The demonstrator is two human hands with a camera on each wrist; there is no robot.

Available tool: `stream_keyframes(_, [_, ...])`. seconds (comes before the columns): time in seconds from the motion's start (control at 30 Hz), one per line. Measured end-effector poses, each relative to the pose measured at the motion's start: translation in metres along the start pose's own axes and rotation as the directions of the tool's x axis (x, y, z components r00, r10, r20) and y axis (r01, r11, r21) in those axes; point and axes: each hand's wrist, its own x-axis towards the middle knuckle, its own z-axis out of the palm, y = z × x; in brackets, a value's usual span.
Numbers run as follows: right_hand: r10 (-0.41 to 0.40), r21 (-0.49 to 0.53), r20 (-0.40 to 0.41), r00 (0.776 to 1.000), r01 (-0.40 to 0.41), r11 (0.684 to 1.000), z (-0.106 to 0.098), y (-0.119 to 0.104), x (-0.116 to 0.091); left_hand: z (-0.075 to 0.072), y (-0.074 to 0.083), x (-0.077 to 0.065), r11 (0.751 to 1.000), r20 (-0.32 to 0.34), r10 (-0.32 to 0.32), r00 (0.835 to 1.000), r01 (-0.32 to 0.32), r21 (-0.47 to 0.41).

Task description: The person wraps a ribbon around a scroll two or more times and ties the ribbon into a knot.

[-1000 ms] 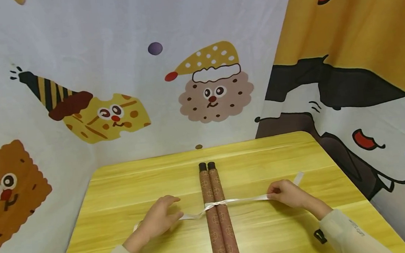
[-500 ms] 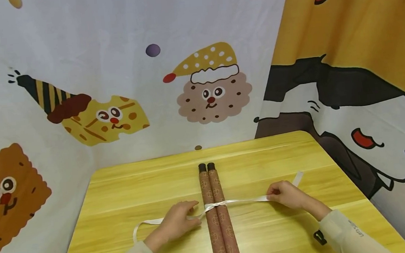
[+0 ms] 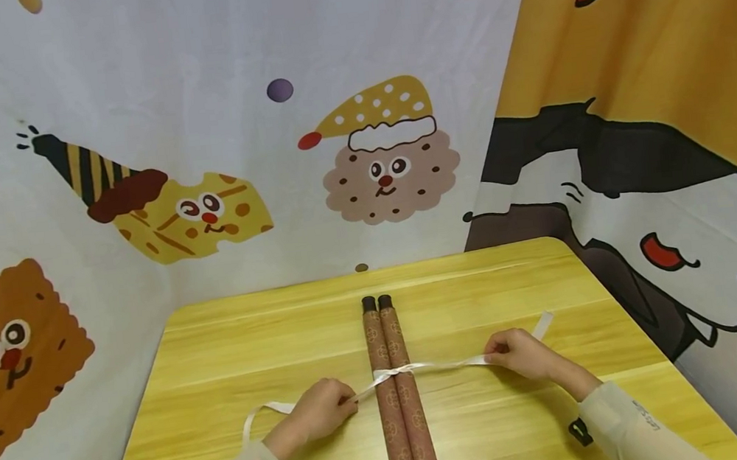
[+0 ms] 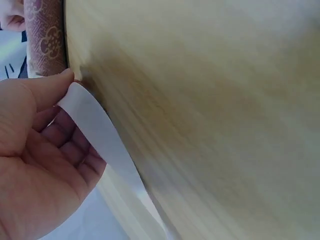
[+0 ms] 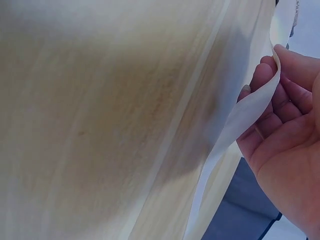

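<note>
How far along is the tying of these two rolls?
Done: the two patterned rolls lie side by side on the table, and the white ribbon is wrapped round them and crossed on top. In hand: the left hand pinches one ribbon end close to the rolls, and the right hand pinches the other, pulled taut. Left: no bow or finished knot shows; loose tails trail beyond both hands.

We see two brown patterned rolls [image 3: 397, 390] lying side by side, a white ribbon [image 3: 435, 364] tied across their middle.
</note>
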Motion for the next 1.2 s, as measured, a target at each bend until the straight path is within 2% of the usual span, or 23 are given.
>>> stream_keyframes(0.17, [0.002, -0.008, -0.001, 1.0, -0.002, 1.0, -0.001, 0.002, -0.001, -0.004, -0.005, -0.002, 0.999, -0.005, -0.007, 1.0, 0.007, -0.05])
stream_keyframes(0.27, [-0.002, -0.008, -0.004, 1.0, 0.002, 1.0, -0.001, 0.002, -0.002, -0.01, -0.006, -0.003, 0.991, 0.026, -0.02, 0.999, 0.024, -0.134])
stream_keyframes(0.33, [-0.004, -0.002, -0.005, 1.0, 0.004, 1.0, -0.002, 0.002, -0.002, -0.015, -0.005, -0.003, 0.974, 0.067, -0.024, 0.997, 0.038, -0.222])
stream_keyframes(0.43, [-0.005, 0.002, -0.005, 1.0, 0.005, 1.0, -0.001, 0.003, -0.001, -0.02, -0.002, -0.004, 0.919, 0.122, -0.025, 0.992, 0.071, -0.388])
stream_keyframes(0.5, [-0.003, 0.005, -0.004, 1.0, 0.003, 1.0, -0.001, 0.004, -0.001, -0.022, 0.0, -0.005, 0.868, 0.133, -0.026, 0.991, 0.089, -0.489])
stream_keyframes(0.67, [0.004, 0.007, 0.002, 1.0, -0.004, 1.0, 0.0, 0.005, 0.0, -0.021, 0.006, -0.004, 0.775, 0.076, -0.043, 0.996, 0.081, -0.626])
stream_keyframes(0.73, [0.008, 0.009, 0.003, 1.0, -0.008, 1.0, 0.0, 0.005, 0.0, -0.02, 0.008, -0.002, 0.749, 0.045, -0.058, 0.997, 0.073, -0.658])
stream_keyframes(0.83, [0.015, 0.014, 0.004, 1.0, -0.015, 1.0, 0.0, 0.005, 0.0, -0.02, 0.012, 0.001, 0.677, 0.002, -0.074, 0.997, 0.052, -0.734])
stream_keyframes(0.93, [0.018, 0.016, 0.01, 1.0, -0.018, 1.0, 0.001, 0.005, 0.0, -0.021, 0.017, 0.003, 0.653, -0.042, -0.11, 0.993, 0.04, -0.756])
stream_keyframes(0.97, [0.017, 0.017, 0.011, 1.0, -0.018, 1.0, 0.001, 0.005, 0.0, -0.022, 0.019, 0.004, 0.651, -0.057, -0.123, 0.991, 0.037, -0.758])
stream_keyframes(1.03, [0.019, 0.015, 0.01, 1.0, -0.019, 1.0, 0.001, 0.004, 0.001, -0.023, 0.022, 0.005, 0.664, -0.074, -0.157, 0.985, 0.049, -0.746])
stream_keyframes(1.1, [0.022, 0.019, 0.008, 1.0, -0.023, 1.0, 0.001, 0.003, 0.001, -0.023, 0.025, 0.008, 0.666, -0.094, -0.175, 0.98, 0.047, -0.744])
stream_keyframes(1.2, [0.034, 0.019, 0.004, 0.999, -0.034, 0.999, 0.001, 0.001, 0.001, -0.022, 0.029, 0.014, 0.648, -0.124, -0.176, 0.977, 0.02, -0.761])
